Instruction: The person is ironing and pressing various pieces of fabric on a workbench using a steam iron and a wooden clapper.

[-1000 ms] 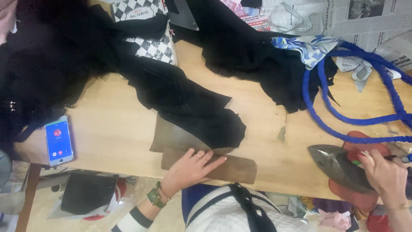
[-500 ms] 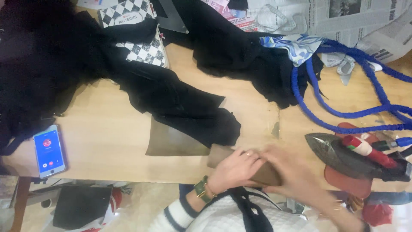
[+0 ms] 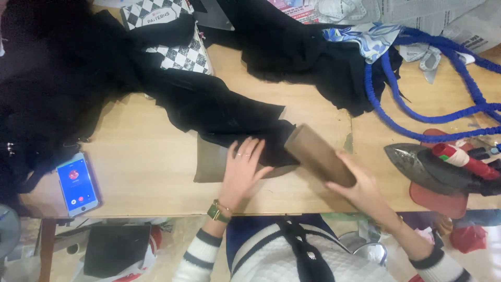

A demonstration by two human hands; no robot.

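The right hand point(image 3: 365, 190) has left the iron point(image 3: 433, 167) and now lifts one brown piece point(image 3: 319, 155), gripped. The left hand point(image 3: 242, 169), flat and open, presses the black cloth point(image 3: 224, 112).

The table point(image 3: 146, 162) is showing as pale wood with a smooth, matt finish. Black cloth point(image 3: 219, 109), soft and matt, is lying draped over it, beside a flat brown piece point(image 3: 211, 164) looking like thin matt fabric or paper. The brown block point(image 3: 319, 155) is looking smooth and dull, like wood. The iron point(image 3: 417, 162) is showing a glossy metal soleplate, and the blue cord point(image 3: 417, 112) is appearing braided. The phone point(image 3: 77, 184) screen is shining glassy.
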